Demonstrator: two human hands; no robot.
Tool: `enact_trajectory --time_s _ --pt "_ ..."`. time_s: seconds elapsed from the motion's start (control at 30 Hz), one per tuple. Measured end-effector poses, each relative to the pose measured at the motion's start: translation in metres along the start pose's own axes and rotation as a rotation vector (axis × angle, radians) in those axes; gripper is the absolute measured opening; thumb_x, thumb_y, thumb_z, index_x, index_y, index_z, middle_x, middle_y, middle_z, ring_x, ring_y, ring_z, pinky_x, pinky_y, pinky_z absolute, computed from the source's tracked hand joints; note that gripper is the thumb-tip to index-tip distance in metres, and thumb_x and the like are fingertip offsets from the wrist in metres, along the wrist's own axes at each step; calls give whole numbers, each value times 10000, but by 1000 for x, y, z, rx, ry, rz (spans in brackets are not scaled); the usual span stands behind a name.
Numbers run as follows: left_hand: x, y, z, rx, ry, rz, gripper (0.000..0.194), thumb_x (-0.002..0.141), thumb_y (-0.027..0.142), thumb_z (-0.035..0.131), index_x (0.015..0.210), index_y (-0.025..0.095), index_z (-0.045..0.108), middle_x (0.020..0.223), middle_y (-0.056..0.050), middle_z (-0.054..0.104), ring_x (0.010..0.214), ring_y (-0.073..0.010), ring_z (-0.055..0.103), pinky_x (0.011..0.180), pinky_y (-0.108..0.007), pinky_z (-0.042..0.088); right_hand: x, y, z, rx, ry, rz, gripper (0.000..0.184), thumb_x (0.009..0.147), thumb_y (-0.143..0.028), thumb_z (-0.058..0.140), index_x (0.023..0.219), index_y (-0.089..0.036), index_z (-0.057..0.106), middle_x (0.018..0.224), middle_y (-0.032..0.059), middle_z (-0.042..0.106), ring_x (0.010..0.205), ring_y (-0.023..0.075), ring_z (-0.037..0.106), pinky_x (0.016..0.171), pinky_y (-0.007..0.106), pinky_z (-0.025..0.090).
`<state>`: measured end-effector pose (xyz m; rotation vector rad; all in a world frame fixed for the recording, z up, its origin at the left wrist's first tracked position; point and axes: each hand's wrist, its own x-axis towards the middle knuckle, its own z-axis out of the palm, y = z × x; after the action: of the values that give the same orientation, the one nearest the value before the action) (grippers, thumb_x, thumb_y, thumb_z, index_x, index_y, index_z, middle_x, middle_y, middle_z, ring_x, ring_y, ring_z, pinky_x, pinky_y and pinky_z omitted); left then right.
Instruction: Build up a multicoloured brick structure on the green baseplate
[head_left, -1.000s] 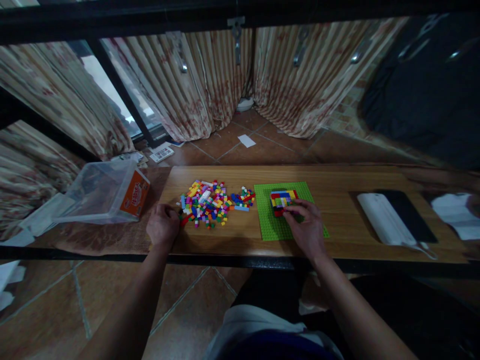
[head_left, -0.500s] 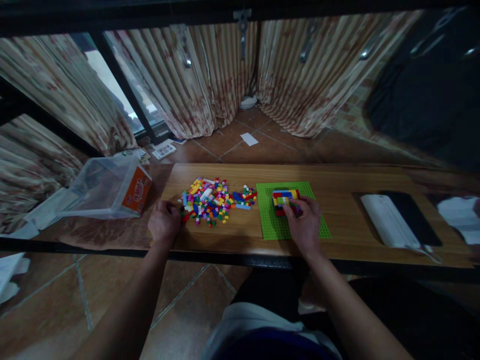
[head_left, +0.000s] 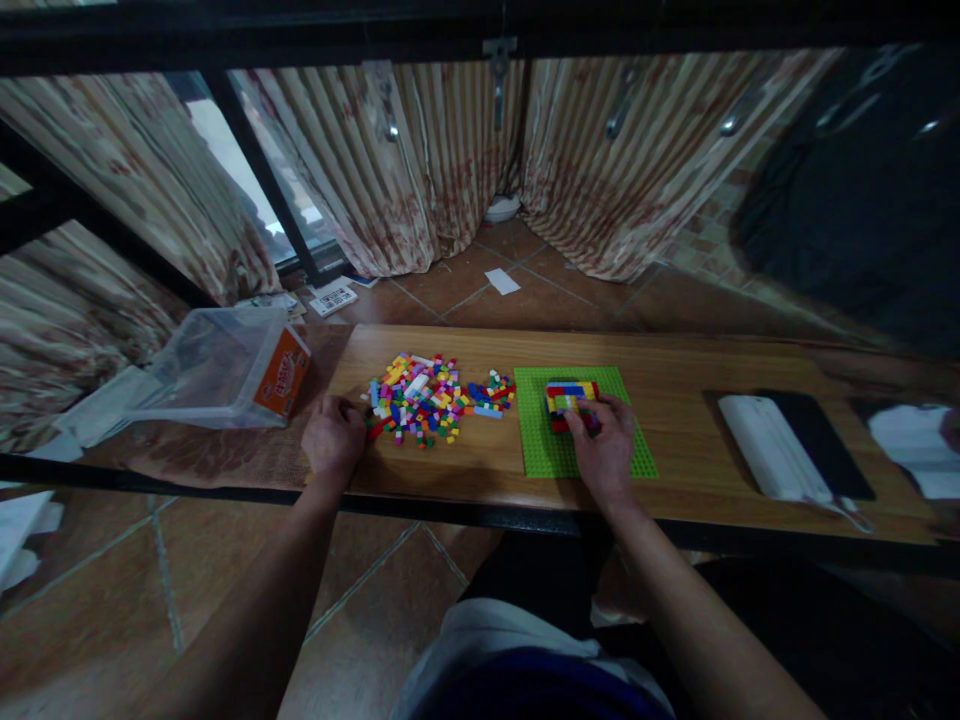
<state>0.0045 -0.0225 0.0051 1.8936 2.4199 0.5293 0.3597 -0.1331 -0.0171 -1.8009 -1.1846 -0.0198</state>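
Observation:
A green baseplate (head_left: 547,455) lies on the wooden table (head_left: 675,370). On it stands a small build of stacked coloured bricks (head_left: 568,394). My right hand (head_left: 604,445) rests on the plate with its fingertips pressed against the near side of the build, fingers curled. A heap of loose coloured bricks (head_left: 420,398) lies left of the plate. My left hand (head_left: 332,440) sits closed at the heap's left edge, knuckles up; what its fingers hold is hidden.
A clear plastic box with an orange label (head_left: 225,365) lies tipped at the left on a brown mat. A white device (head_left: 765,448) and a dark flat pad (head_left: 825,445) lie at the right. Striped curtains hang beyond the table's far edge.
My right hand has slid a little forward onto the near side of the build. My left hand stays at the heap's edge. The view has shifted slightly.

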Motion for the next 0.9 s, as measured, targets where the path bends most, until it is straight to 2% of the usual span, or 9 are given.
enact_trajectory --time_s 0.13,0.27,0.43,0.57,0.67,0.77,0.9 --pt "1 -1 1 -2 -3 1 213 858 256 462 970 190 630 1049 -127 657 939 -276 623 735 -348 460 0 -1 -9 75 -20 17 298 882 -427 565 982 -183 702 1134 130 596 1086 250 559 957 463 451" --pt "1 -2 3 3 -2 2 213 861 249 462 973 187 632 1037 -120 663 936 -269 625 725 -337 448 -6 -7 -18 85 47 37 300 924 -383 499 991 -169 698 1064 125 627 1051 240 575 941 445 459" --pt "0 -5 6 22 14 6 219 877 260 442 963 189 631 1009 -112 661 922 -255 622 703 -326 428 -23 -27 -19 38 49 -99 243 928 -326 522 1021 -183 694 1097 124 643 1095 254 572 970 459 446" --pt "0 -6 8 7 -9 -3 222 883 259 439 971 192 631 1013 -104 661 906 -240 623 702 -318 419 -47 -51 -4 76 -189 -282 197 931 -268 528 1026 -211 690 1091 96 655 1045 234 591 947 432 462" --pt "0 -6 8 3 -12 -7 215 884 249 440 974 195 628 1011 -99 665 919 -238 623 716 -318 417 -63 -67 14 103 -336 -329 189 936 -265 521 1009 -230 692 1050 78 661 1003 230 600 903 416 478" --pt "0 -6 7 2 -15 -11 214 886 244 436 974 194 625 1021 -99 667 928 -240 626 716 -322 415 -69 -78 33 118 -396 -352 201 942 -269 506 1003 -250 696 1039 70 658 1004 234 600 897 417 470" --pt "0 -5 6 -16 -17 1 223 889 244 432 979 193 630 1032 -99 667 956 -240 621 733 -322 420 -63 -89 51 103 -420 -378 208 935 -255 508 987 -248 709 984 70 648 975 240 581 871 410 462"
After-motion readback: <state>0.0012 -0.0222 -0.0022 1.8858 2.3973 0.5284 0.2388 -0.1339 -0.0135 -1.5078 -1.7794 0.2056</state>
